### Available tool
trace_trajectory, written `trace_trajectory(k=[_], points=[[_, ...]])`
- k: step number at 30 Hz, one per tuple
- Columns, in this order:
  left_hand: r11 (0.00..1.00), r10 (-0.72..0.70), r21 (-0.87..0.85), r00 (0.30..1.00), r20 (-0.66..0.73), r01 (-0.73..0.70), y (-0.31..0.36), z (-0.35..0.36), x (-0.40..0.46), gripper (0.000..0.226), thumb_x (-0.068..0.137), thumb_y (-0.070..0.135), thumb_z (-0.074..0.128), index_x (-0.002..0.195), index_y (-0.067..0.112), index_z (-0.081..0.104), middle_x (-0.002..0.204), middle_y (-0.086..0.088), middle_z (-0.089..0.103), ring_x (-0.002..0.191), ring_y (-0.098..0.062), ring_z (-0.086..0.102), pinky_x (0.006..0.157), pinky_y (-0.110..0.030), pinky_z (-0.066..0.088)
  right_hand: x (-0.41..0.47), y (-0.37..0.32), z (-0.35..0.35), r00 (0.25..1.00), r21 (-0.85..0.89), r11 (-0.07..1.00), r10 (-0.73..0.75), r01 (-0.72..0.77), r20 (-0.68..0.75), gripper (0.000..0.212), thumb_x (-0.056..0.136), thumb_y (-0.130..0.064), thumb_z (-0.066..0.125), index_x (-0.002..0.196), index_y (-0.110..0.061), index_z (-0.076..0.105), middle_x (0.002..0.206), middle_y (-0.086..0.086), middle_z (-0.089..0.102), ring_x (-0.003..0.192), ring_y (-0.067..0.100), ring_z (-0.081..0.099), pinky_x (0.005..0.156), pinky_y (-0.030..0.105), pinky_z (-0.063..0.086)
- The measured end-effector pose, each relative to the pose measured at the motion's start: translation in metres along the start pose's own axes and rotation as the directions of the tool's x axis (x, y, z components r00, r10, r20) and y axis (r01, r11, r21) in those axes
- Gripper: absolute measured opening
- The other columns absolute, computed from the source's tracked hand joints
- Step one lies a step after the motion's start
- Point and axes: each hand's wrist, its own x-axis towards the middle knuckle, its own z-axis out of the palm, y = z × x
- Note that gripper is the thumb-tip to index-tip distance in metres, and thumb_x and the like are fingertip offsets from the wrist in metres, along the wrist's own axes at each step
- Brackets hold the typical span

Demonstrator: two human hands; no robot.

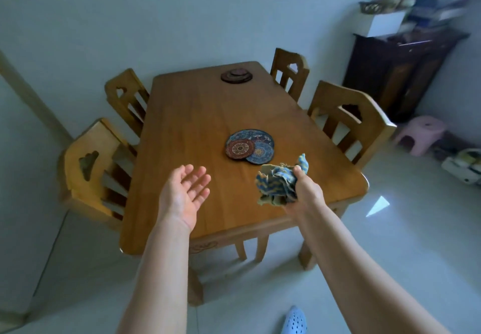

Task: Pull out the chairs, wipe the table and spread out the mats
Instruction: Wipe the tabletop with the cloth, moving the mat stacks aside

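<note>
Right hand (304,188) gripping crumpled cloth (278,185)

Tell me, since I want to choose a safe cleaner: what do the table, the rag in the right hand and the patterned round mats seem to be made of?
The table looks like solid wood with a smooth, glossy varnish: visible grain, soft sheen. The rag, held by the right hand, looks like soft woven cloth: it crumples into folds. The mats are thin, stiff discs with printed patterns; their material is unclear.
</note>
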Motion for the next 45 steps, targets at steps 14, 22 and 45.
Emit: trace_trajectory(k=[14, 22, 45], points=[[0.999, 0.038, -0.032, 0.97, 0.241, -0.031, 0.0, 0.125, -0.034, 0.028, 0.102, 0.034, 0.041, 0.107, 0.018, 0.063, 0.104, -0.004, 0.074, 0.102, -0.023, 0.069, 0.088, -0.038, 0.051, -0.008, -0.131, -0.089, 0.997, 0.318, 0.948, -0.03, 0.005, 0.073, 0.038, 0.097, -0.036, 0.053, 0.126, -0.011, 0.059, 0.112, 0.014, 0.071, 0.1, 0.032, 0.069, 0.067, 0.042, 0.057], [0.998, 0.055, -0.032, 0.945, 0.322, -0.047, -0.035, 0.26, -0.074, 0.03, 0.102, 0.036, 0.042, 0.111, 0.019, 0.065, 0.107, -0.005, 0.075, 0.1, -0.022, 0.071, 0.091, -0.039, 0.052, 0.007, -0.242, -0.185, 0.98, 0.381, 0.919, -0.158, 0.101, 0.122, 0.04, 0.101, -0.039, 0.044, 0.127, -0.014, 0.06, 0.113, 0.014, 0.07, 0.097, 0.03, 0.069, 0.059, 0.036, 0.055], [0.994, 0.027, -0.111, 0.917, 0.397, 0.019, -0.138, 0.605, -0.061, 0.028, 0.104, 0.033, 0.037, 0.103, 0.019, 0.061, 0.101, -0.003, 0.071, 0.094, -0.02, 0.067, 0.09, -0.037, 0.047, 0.165, -0.497, -0.375, 0.966, 0.411, 0.894, -0.24, 0.179, 0.101, 0.033, 0.101, -0.035, 0.044, 0.099, -0.011, 0.066, 0.078, 0.011, 0.075, 0.06, 0.026, 0.073, 0.081, 0.035, 0.053]])
